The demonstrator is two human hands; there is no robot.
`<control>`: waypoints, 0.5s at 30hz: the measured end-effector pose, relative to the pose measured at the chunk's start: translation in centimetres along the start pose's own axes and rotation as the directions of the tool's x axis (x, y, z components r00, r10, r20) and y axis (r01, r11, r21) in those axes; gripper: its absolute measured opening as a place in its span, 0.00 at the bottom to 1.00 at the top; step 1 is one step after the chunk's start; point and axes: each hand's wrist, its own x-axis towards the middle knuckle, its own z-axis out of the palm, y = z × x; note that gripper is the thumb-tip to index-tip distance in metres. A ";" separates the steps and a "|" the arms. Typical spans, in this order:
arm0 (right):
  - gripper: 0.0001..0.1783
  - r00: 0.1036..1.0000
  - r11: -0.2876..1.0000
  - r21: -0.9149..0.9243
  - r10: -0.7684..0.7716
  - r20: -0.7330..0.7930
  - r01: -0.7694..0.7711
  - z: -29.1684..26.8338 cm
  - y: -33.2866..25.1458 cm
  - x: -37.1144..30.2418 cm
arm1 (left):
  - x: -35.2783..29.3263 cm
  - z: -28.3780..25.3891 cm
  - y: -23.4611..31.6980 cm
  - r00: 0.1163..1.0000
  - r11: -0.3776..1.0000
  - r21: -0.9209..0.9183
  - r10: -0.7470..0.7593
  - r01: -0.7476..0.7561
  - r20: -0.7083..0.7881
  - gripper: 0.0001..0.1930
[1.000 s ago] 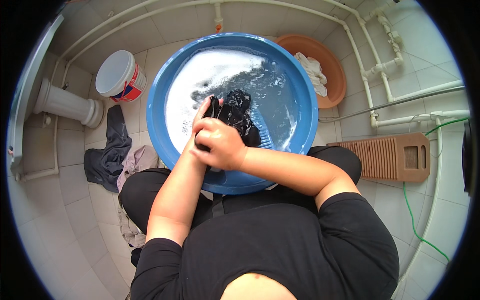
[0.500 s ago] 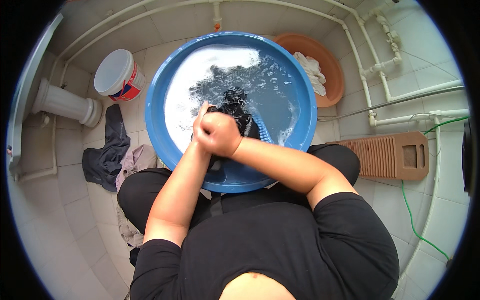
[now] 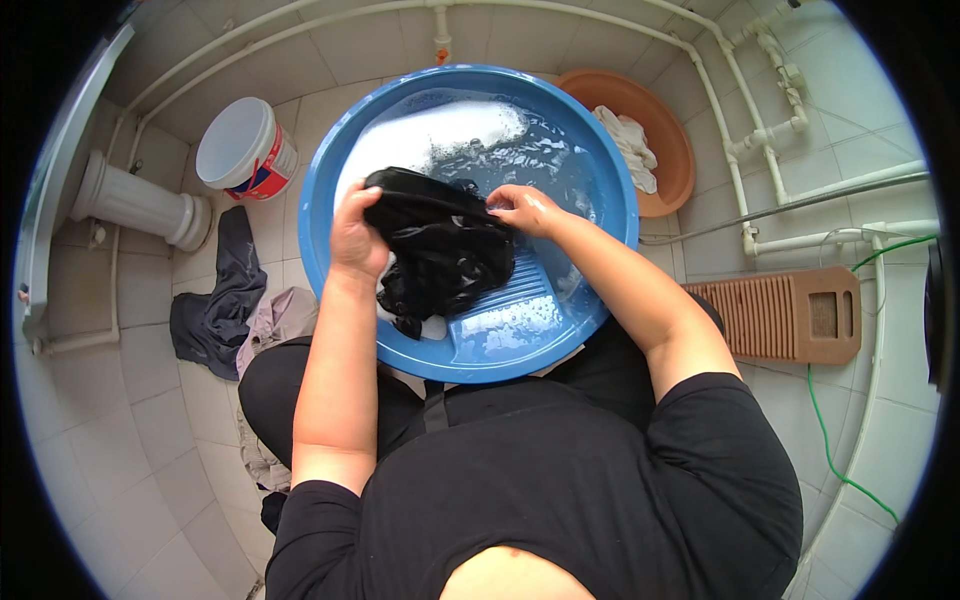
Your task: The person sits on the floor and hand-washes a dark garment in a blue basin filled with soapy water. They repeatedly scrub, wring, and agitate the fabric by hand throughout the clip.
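Note:
A wet black garment point(image 3: 445, 240) is stretched between my hands over a big blue tub point(image 3: 312, 190). My left hand point(image 3: 357, 232) grips its upper left edge, thumb on top and fingers partly hidden behind the cloth. At its right side my right hand point(image 3: 525, 210) pinches the edge between thumb and fingers. Beneath the cloth, a ribbed blue washboard slope point(image 3: 510, 315) shows at the tub's near side, wet and with a little foam. Soapy water point(image 3: 560, 165) fills the tub, and white suds point(image 3: 440, 128) float at its far left.
An orange basin point(image 3: 672, 165) with white cloth point(image 3: 628, 150) stands behind the tub's right side. A brown washboard point(image 3: 770, 312) lies at the right, near a green hose point(image 3: 825, 435). On the left are a white bucket point(image 3: 235, 145), a dark garment point(image 3: 222, 305) and a white pedestal point(image 3: 145, 205).
My hands were clasped together over the bunched black garment. They have moved apart, and the garment is now lifted and spread between them, uncovering more of the ribbed slope.

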 end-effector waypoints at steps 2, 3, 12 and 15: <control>0.17 0.999 0.999 -0.007 0.041 0.008 -0.041 -0.2 -1.1 -0.8 | 0.9 -1.9 0.4 0.987 0.994 0.006 0.105 -0.106 -0.121 0.07; 0.16 0.997 0.998 -0.017 0.056 0.049 -0.056 -0.5 -1.7 -0.8 | 1.3 -2.3 0.4 0.965 0.993 0.007 0.119 -0.121 -0.235 0.07; 0.06 0.890 0.168 0.927 0.267 -0.369 0.334 -7.8 -7.0 -2.2 | 0.5 -3.0 -1.6 0.937 0.105 0.954 -0.243 0.281 -0.250 0.25; 0.09 0.816 0.613 0.743 0.266 -0.513 0.267 -8.2 -5.6 -2.7 | 0.5 -2.9 -1.3 0.973 0.295 0.943 -0.212 0.154 -0.093 0.13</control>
